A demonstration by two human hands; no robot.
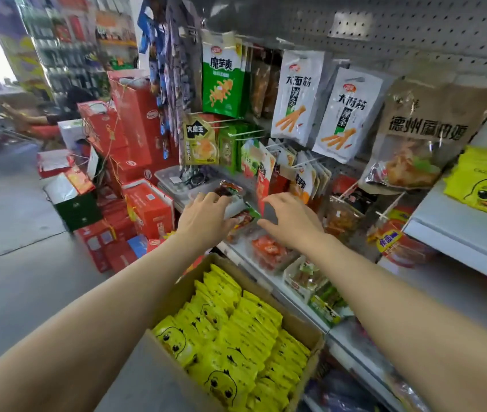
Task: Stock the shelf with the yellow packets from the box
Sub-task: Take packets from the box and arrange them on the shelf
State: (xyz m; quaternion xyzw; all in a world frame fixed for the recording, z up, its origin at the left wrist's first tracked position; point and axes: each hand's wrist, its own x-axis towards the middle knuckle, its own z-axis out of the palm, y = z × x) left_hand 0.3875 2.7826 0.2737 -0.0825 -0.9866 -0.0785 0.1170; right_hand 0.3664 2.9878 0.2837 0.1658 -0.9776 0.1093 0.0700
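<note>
Yellow packets: dozens of yellow packets printed with a cartoon duck stand in rows inside an open cardboard box at the foot of the shelving; a further stack of duck packets lies on the white shelf at far right.
Left hand: the left hand reaches over the box to the lower shelf, fingers curled round the edge of a clear snack pack with dark red contents.
Right hand: the right hand hovers just beside it, palm down, fingers spread and loosely bent over red vacuum-packed snacks; whether it touches them cannot be told.
Pegboard: green and white hanging bags and a brown paper pouch hang from hooks above.
Aisle: red gift cartons are piled on the grey floor to the left.
</note>
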